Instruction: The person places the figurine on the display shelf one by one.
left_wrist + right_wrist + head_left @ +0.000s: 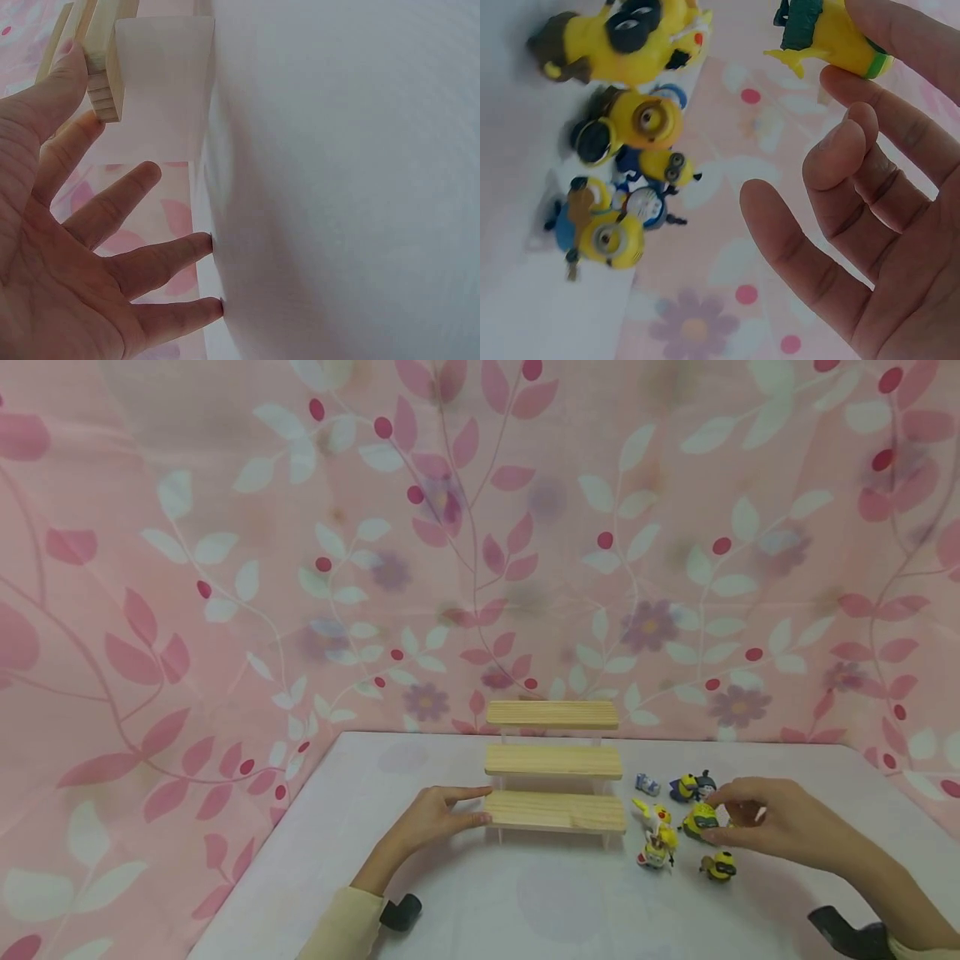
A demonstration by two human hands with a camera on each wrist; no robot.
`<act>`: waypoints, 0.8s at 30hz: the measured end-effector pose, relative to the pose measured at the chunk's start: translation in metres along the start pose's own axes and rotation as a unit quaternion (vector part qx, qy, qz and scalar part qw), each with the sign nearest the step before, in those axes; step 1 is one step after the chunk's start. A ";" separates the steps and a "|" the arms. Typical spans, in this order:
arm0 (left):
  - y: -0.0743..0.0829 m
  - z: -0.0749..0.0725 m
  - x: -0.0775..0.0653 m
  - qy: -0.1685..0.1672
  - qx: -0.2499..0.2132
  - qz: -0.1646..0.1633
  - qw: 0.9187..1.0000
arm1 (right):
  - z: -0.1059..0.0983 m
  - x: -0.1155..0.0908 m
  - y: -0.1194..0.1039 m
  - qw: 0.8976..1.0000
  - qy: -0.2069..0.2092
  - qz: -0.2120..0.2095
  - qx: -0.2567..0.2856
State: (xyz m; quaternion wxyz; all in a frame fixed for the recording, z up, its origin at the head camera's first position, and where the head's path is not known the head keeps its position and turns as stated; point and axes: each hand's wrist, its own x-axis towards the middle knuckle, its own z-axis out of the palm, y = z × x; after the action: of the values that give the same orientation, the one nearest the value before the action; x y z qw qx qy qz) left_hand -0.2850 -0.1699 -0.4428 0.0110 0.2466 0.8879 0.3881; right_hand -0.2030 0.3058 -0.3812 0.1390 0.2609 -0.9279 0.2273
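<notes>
In the head view my left hand (438, 818) is at the left end of the lowest plank of a three-step wooden display stand (555, 812). Thumb and index finger pinch the plank's end (106, 96) in the left wrist view, while the other fingers spread apart. My right hand (780, 818) pinches a small yellow and green toy figure (832, 37) between thumb and index finger, its other fingers loosely bent. Close by lie yellow minion figures (718, 866), a bright yellow figure (660, 827) and a blue-and-white one (647, 785).
The stand's upper planks (552, 714) rise behind the lowest on clear supports. A white cloth (555, 902) covers the table. Behind hangs a pink curtain (480, 568) with leaves and flowers. Black straps (401, 912) circle both wrists.
</notes>
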 end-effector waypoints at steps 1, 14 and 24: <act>0.000 0.000 0.000 -0.001 0.001 -0.001 1.000 | 0.001 0.003 -0.002 1.000 -0.002 0.001 -0.001; -0.001 -0.001 -0.001 0.000 -0.002 -0.001 1.000 | 0.016 0.040 -0.026 1.000 -0.016 -0.015 0.020; -0.002 0.000 0.000 0.001 0.005 0.002 1.000 | 0.023 0.061 -0.043 0.999 -0.024 0.001 0.031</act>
State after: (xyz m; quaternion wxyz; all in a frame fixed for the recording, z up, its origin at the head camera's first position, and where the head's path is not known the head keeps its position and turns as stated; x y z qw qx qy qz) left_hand -0.2860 -0.1705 -0.4439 0.0083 0.2476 0.8895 0.3839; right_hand -0.2333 0.2358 -0.3631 0.1085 0.2690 -0.9239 0.2496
